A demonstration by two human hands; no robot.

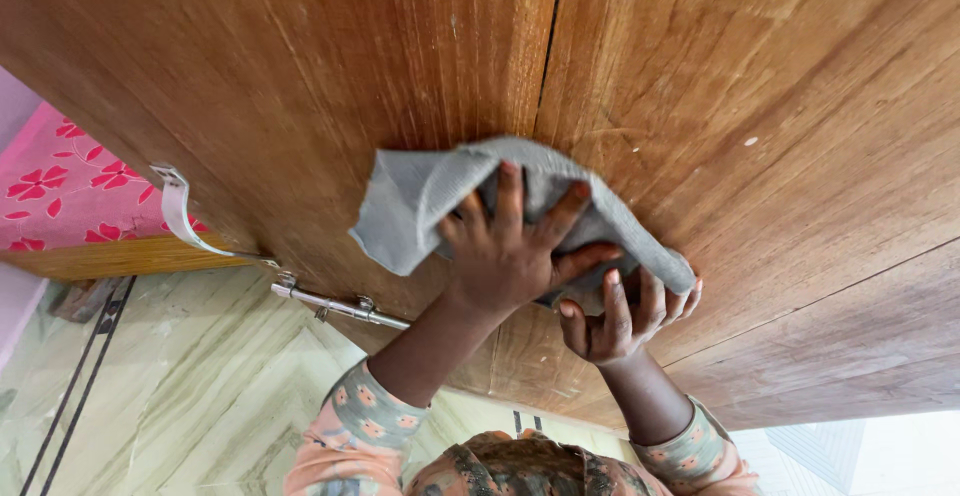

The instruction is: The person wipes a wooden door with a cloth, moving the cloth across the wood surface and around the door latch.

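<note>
Your left hand [505, 251] lies spread flat on the grey cloth [420, 206], fingers wide, pinning it against the wooden door [780, 106] just beside the vertical seam between its panels, while your right hand [625, 311] cups the cloth's lower edge with curled fingers. The cloth looks soft, light and limp, likely to bunch and slip, so hold it with a broad palm over its middle. The door is hard, grained and varnished, with a metal latch [330, 304] near its lower left edge, above a pale stone floor [200, 396].
</note>
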